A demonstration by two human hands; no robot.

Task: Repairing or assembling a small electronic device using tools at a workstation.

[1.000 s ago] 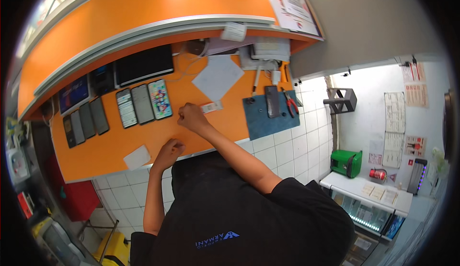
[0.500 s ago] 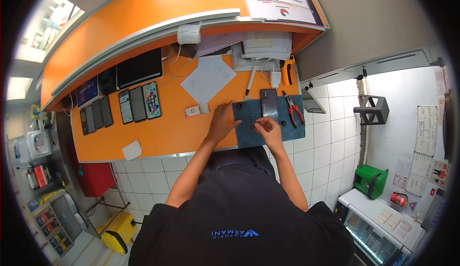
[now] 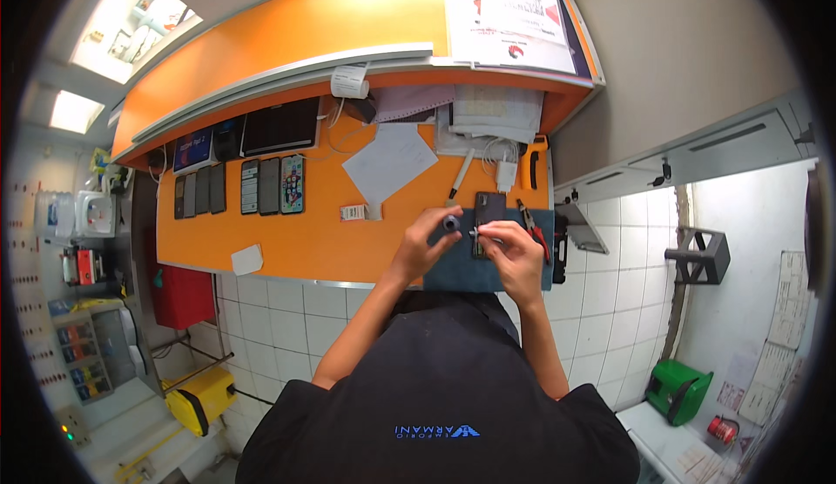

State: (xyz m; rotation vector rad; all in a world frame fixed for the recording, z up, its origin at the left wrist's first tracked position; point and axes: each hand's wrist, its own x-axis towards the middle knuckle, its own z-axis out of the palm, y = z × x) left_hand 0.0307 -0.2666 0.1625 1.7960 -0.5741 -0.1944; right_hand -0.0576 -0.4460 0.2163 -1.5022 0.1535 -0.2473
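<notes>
A small dark cylindrical part (image 3: 450, 223) is gripped between the thumb and fingers of my left hand (image 3: 424, 244), with its round end showing. Close by, my right hand (image 3: 515, 253) pinches a tiny pale piece (image 3: 474, 233) whose kind I cannot make out. Both hands are over a dark blue mat (image 3: 448, 270) at the desk's front edge. Behind my right fingers lies a dark smartphone (image 3: 489, 204), its lower part partly covered by them. Red-handled pliers (image 3: 534, 230) rest on the mat's right side, partly hidden by my right hand.
Several phones (image 3: 273, 185) lie in rows on the orange desk (image 3: 318, 244). A white paper sheet (image 3: 390, 166), a small box (image 3: 352, 213), a white charger with cable (image 3: 505, 174) and an orange-handled tool (image 3: 534, 162) lie behind the mat. A raised shelf (image 3: 348, 13) overhangs the back.
My left hand has taken up the small dark cylinder from the mat. My right hand has moved slightly right, the pale piece now showing at its fingertips. The whole view has shifted.
</notes>
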